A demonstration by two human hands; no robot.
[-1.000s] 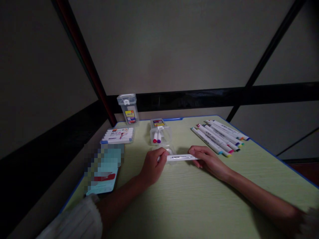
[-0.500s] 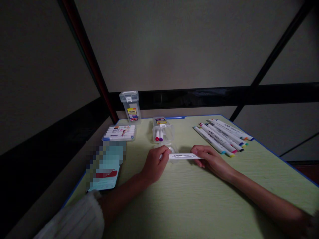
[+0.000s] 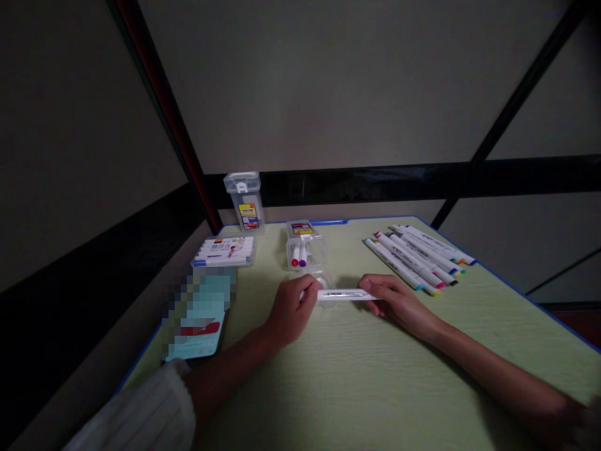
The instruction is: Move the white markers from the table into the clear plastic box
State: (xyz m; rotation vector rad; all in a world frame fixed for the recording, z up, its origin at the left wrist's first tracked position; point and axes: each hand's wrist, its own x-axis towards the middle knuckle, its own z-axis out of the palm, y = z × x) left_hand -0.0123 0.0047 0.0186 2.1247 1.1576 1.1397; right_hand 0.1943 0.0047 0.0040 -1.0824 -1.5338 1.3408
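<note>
Between my two hands a white marker (image 3: 344,294) lies level, with dark print along its barrel. My left hand (image 3: 293,310) is closed around its left end, and my right hand (image 3: 392,300) pinches the right end. Both tips of the marker are hidden by my fingers. Just behind it, a clear plastic box (image 3: 312,254) lies on its side, its open end facing me, with a red-ended marker (image 3: 295,255) and a purple-ended marker (image 3: 303,255) inside. The box's clear lid (image 3: 323,277) is partly covered by my left hand.
Several white markers (image 3: 413,257) with coloured ends lie in a loose pile at the right. Back left stands a closed clear box (image 3: 246,203); before it lies a flat case of white pens (image 3: 225,252). A phone with a lit, partly blurred screen (image 3: 200,341) lies left of the table (image 3: 357,388).
Almost nothing differs. Both hands keep their hold on the marker, and the view has shifted very slightly.
</note>
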